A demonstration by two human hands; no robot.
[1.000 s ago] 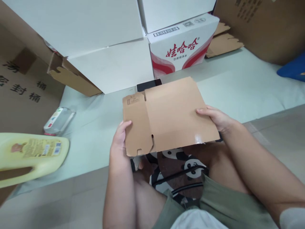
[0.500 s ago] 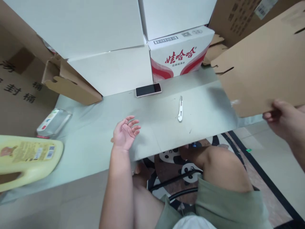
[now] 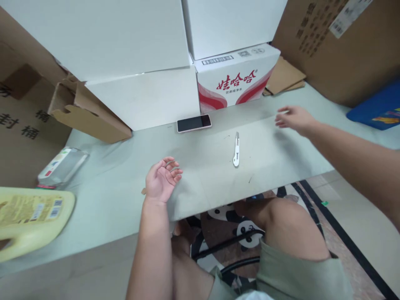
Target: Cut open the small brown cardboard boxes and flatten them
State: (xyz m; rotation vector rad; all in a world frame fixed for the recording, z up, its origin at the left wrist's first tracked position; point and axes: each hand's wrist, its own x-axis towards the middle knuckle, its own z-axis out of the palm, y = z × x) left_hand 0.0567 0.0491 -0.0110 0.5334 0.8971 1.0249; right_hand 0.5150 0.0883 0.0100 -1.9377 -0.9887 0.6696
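My left hand [image 3: 162,179] rests palm up at the front of the table, its fingers loosely curled and apart, holding nothing. Over the right part of the table, my right hand [image 3: 293,118] reaches in with slightly bent fingers and nothing in it. Between the two hands lies a white utility knife [image 3: 236,150]. A phone [image 3: 194,123] with a dark screen lies farther back, against the white boxes. Flat pieces of brown cardboard [image 3: 286,77] lie behind my right hand, beside the red-and-white carton [image 3: 237,79].
White boxes [image 3: 143,98] stand along the back of the pale table [image 3: 200,166]. On the left are a folded cardboard piece [image 3: 93,118], a clear plastic container [image 3: 64,166] and a yellow jug [image 3: 37,221]. A large brown box [image 3: 337,54] and a blue object [image 3: 378,104] stand at right.
My right hand has let go of the large cardboard sheet, which is out of view, and has moved left and away from me over the table. My left hand keeps its pose.
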